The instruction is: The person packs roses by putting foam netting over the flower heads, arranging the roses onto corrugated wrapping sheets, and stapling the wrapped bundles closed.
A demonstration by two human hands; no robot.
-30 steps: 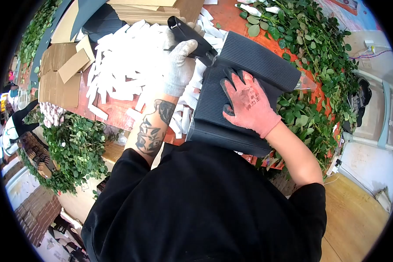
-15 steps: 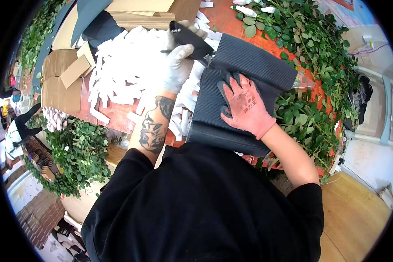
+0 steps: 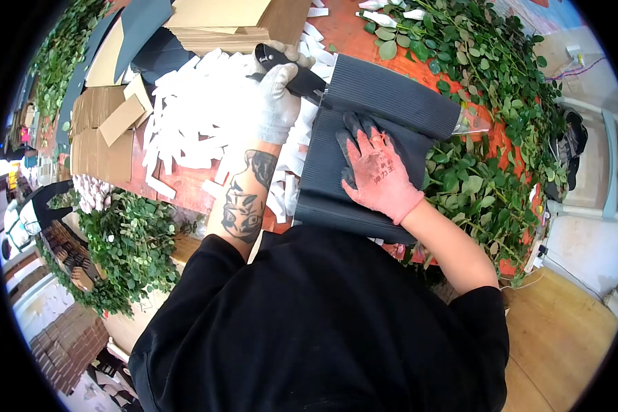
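A sheet of black corrugated cardboard [image 3: 374, 93] lies folded over on the table in front of me, its upper part forming a raised flap. My left hand [image 3: 279, 86], in a pale glove, is closed around a black hand stapler [image 3: 302, 84], whose tip meets the left edge of the cardboard near the fold. Whether its jaws are pressed together is too small to tell. My right hand [image 3: 380, 168], in a pink glove with dark fingers, rests flat on the cardboard, fingers stretched out. Clear film [image 3: 472, 121] sticks out at the cardboard's right end.
White strips [image 3: 192, 117] are heaped left of the cardboard on the red table [image 3: 347, 34]. Behind stands a stack of brown cardboard [image 3: 220, 34]. Leafy rose stems [image 3: 487, 89] cover the right side; more foliage [image 3: 134, 240] and pale pink blooms [image 3: 91, 192] are at left.
My left hand and the stapler have shifted slightly left and down, staying at the cardboard's edge. My right hand has slid a little left over the cardboard.
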